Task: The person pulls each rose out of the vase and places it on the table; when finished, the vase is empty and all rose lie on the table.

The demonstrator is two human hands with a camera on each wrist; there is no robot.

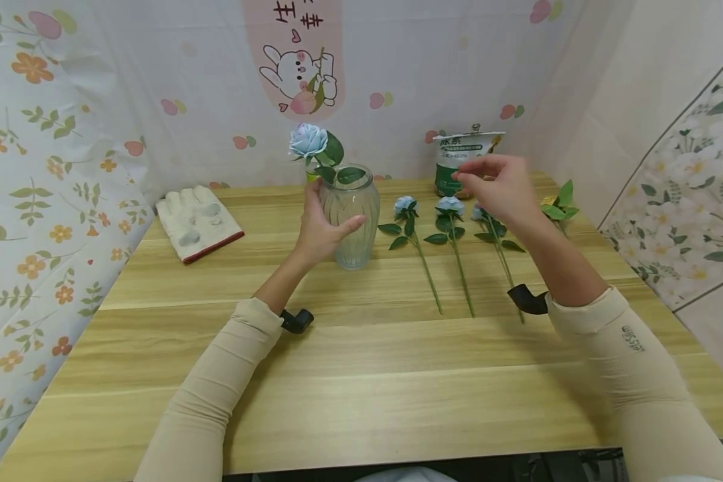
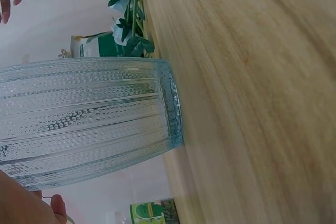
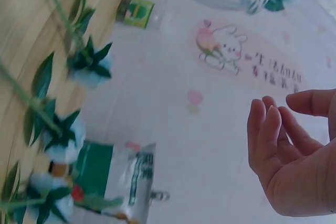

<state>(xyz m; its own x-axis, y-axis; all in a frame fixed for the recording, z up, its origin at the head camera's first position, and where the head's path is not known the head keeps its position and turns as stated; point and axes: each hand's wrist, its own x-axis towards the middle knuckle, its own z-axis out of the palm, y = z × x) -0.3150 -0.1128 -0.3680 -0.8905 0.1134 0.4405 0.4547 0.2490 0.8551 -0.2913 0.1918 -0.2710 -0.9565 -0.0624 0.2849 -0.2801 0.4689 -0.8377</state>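
Observation:
My left hand (image 1: 322,234) grips a clear ribbed glass vase (image 1: 359,231) by its left side, thumb across the front and fingers partly hidden. A light blue artificial rose (image 1: 308,140) with green leaves leans out over the left of the vase's rim. In the left wrist view the base of the vase (image 2: 170,106) is right at the tabletop. My right hand (image 1: 499,184) is raised above the row of roses, holding nothing. Seen from the right wrist, the thumb and loosely bent fingers (image 3: 257,135) are apart. Below it lie blue roses, a left one (image 1: 405,204), a middle one (image 1: 450,204) and a right one (image 1: 478,211).
A white and green bag (image 1: 448,177) with a clip on top stands at the back. Off to the right lies a yellow flower (image 1: 557,209). White work gloves (image 1: 195,221) are on the left of the wooden table (image 1: 337,388). Behind the vase stands a green-labelled bottle (image 3: 137,12).

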